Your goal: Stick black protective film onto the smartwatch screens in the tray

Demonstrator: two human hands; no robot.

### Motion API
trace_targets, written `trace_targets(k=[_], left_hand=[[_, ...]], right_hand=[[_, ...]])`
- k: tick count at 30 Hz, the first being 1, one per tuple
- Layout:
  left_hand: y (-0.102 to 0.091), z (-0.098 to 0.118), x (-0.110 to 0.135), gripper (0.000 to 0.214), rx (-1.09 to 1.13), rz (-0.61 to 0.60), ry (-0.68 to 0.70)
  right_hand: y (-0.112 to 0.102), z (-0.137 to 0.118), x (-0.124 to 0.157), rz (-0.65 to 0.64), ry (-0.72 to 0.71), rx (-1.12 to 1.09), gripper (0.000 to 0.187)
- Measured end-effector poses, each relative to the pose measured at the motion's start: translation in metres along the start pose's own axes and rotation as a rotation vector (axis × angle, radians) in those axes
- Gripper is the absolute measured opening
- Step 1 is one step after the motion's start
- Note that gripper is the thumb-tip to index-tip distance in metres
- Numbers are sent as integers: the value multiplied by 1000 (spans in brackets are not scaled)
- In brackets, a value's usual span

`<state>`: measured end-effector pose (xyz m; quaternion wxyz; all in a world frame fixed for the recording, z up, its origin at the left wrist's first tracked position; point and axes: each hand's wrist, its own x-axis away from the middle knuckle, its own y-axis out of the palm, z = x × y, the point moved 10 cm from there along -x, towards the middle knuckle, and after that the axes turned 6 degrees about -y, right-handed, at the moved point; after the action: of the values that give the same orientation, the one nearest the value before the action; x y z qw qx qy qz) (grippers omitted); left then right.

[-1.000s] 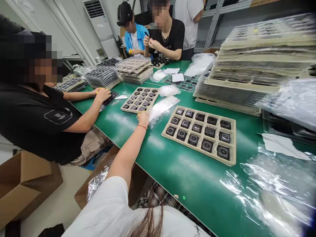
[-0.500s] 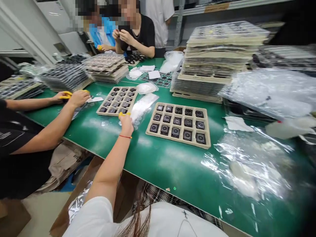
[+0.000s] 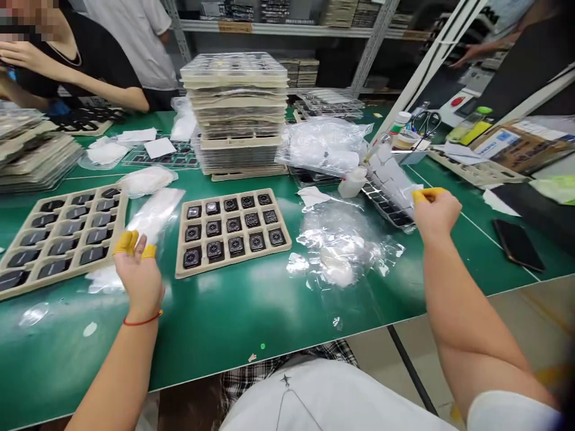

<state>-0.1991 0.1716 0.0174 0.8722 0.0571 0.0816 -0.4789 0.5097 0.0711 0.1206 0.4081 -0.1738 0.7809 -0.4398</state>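
Note:
My left hand (image 3: 138,272), with yellow finger cots, is palm up over a clear plastic sheet (image 3: 157,212). Its half-curled fingers are apart and nothing shows in them. It sits between a beige tray of dark flat pieces (image 3: 60,272) on the left and a beige tray of black square watch-like pieces (image 3: 233,258) on the right. My right hand (image 3: 436,212), also in yellow finger cots, reaches out to the right with thumb and fingers pinched together. Its fingertips are at the edge of white slips (image 3: 393,179) on a black compartment tray (image 3: 386,206); what they grip is too small to make out.
A tall stack of trays (image 3: 238,114) stands at the back. Clear plastic bags (image 3: 332,251) and a small white bottle (image 3: 353,181) lie mid-right. A phone (image 3: 518,244) rests far right near scissors (image 3: 426,123) and a cardboard box (image 3: 516,149). A co-worker (image 3: 99,66) sits back left.
The view has swung right. My right hand has come into view at the white slips. My left hand has drawn back from the left tray's edge and turned palm up.

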Motion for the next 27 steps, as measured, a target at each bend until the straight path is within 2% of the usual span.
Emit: trace_targets(k=[3, 5, 7, 8, 9, 11, 13, 15, 18, 20, 21, 23, 25, 26, 27], left_hand=[[34, 19, 39, 43, -83, -147, 103], [74, 33, 81, 41, -203, -379, 219], [120, 43, 135, 48, -319, -712, 387], [136, 48, 160, 48, -342, -833, 496], [147, 51, 178, 46, -351, -904, 581], [160, 48, 193, 47, -358, -951, 615], [165, 36, 185, 53, -361, -919, 491], [165, 22, 167, 58, -319, -855, 306], [164, 5, 148, 63, -149, -792, 33], [164, -2, 143, 63, -52, -762, -93], [164, -2, 142, 62, -20, -750, -128], [160, 5, 145, 58, 33, -738, -147], [153, 16, 150, 53, 85, -734, -148], [147, 21, 152, 50, 103, -721, -151], [141, 25, 153, 46, 110, -700, -155]], right_hand=[[-24, -30, 27, 15, -16, 58, 32], [-29, -78, 59, -51, -162, 76, 30], [-23, -147, 108, -161, -504, 209, 28], [-16, -183, 141, -253, -714, 208, 27], [-11, -211, 173, -333, -879, 183, 26], [-3, -252, 234, -506, -1125, 105, 30], [3, -274, 277, -634, -1245, 50, 37], [8, -282, 302, -733, -1291, 30, 42], [14, -283, 319, -893, -1342, -7, 31], [16, -285, 315, -974, -1375, -102, 23], [15, -288, 305, -962, -1382, -179, 25], [12, -295, 274, -824, -1384, -362, 28], [13, -297, 241, -684, -1374, -516, 47], [20, -296, 230, -696, -1354, -573, 59], [32, -293, 222, -780, -1305, -624, 65]])
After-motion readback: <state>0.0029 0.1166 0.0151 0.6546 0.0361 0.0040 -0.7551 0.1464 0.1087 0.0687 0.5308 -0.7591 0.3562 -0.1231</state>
